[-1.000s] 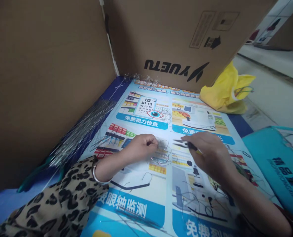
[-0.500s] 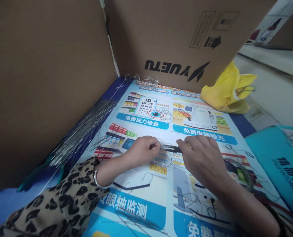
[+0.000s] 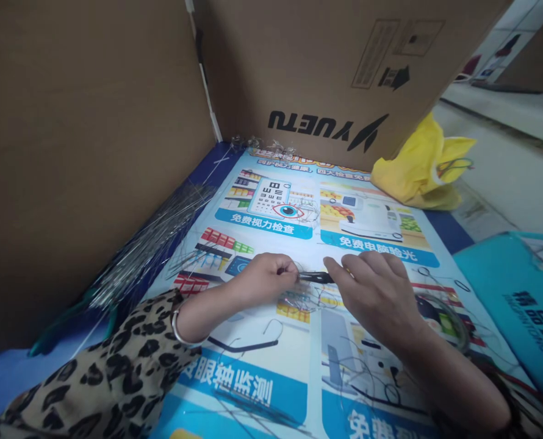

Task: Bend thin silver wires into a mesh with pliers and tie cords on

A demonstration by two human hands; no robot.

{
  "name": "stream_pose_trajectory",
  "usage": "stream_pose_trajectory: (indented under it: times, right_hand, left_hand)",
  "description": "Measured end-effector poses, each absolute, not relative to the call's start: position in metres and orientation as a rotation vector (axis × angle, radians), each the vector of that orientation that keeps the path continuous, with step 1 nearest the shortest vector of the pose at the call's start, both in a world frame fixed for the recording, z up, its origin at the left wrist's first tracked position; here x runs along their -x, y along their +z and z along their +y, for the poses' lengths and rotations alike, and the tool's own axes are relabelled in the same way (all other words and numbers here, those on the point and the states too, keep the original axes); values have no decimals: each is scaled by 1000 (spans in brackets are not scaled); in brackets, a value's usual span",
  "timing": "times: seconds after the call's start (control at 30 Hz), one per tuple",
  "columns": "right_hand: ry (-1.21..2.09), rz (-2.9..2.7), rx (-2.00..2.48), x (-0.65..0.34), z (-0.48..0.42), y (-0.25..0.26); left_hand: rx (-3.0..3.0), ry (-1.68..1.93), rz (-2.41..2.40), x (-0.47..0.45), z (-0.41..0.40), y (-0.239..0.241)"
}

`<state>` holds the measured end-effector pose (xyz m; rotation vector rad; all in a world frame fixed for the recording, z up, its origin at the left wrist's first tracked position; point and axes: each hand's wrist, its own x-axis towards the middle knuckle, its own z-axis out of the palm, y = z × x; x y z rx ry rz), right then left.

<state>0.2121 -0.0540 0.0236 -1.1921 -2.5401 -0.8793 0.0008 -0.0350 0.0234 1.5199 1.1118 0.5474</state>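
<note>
My left hand (image 3: 265, 279) rests on a printed poster (image 3: 271, 366), its fingers pinched on a thin bent wire (image 3: 299, 286). My right hand (image 3: 376, 292) is closed around small dark pliers (image 3: 316, 277), whose tips point left and meet the wire right at my left fingertips. A little tangle of bent wire pieces lies on the poster under and between the two hands. My left arm wears a leopard-print sleeve (image 3: 97, 384) and a silver bangle (image 3: 179, 326).
A bundle of straight silver wires (image 3: 147, 244) lies along the left cardboard wall (image 3: 79, 152). A large printed cardboard box (image 3: 335, 73) stands behind, with a yellow plastic bag (image 3: 418, 167) beside it. A teal bag (image 3: 514, 305) sits at the right. Loose wire loops (image 3: 440, 317) are scattered at lower right.
My right hand has brought the pliers leftward until their tips meet the wire at my left fingertips. My left hand has stayed in place.
</note>
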Motion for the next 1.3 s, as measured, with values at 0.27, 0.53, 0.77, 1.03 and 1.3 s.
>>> stream_pose_trajectory:
  times: [0.27,0.53,0.77,1.03,1.3]
  right_hand:
    - [-870,-2557,1147,-216,-52,23]
    - [-613,-2650,1316,-212,-47,25]
    - [-522,-2719,1348,-212,-46,30]
    - [-735,-2750,1272,-207,-52,36]
    - [-813,-2747,1269,-203,-55,38]
  left_hand:
    - [-1433,548,1095,-1,-34,22]
    - [-1440,518,1060,1,-30,16]
    - [-1464,474,1107,-1,-29,18]
    - [-1501,446,1093,-2,-29,18]
    - [-1553,420,1146,0,-26,22]
